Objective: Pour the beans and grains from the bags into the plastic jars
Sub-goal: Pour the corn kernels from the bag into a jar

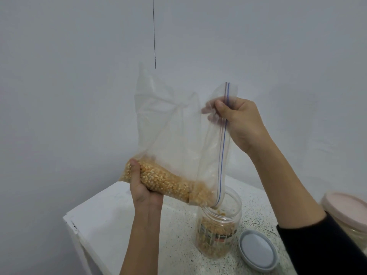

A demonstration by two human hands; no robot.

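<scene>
A clear zip bag (174, 133) of yellow corn kernels (164, 180) hangs tilted above an open clear plastic jar (218, 231). My left hand (143, 187) grips the kernel-filled bottom of the bag from below. Higher up, my right hand (236, 120) pinches the bag's zip edge with its blue and red stripes. The bag's lower mouth corner dips into the jar's opening, and kernels are streaming in. The jar is partly filled with kernels and carries a label.
The jar stands on a speckled countertop (178, 235) with a white edge at the left. A grey lid (258, 250) lies right of the jar. A container with a pink lid (345, 209) sits at the far right. A plain wall is behind.
</scene>
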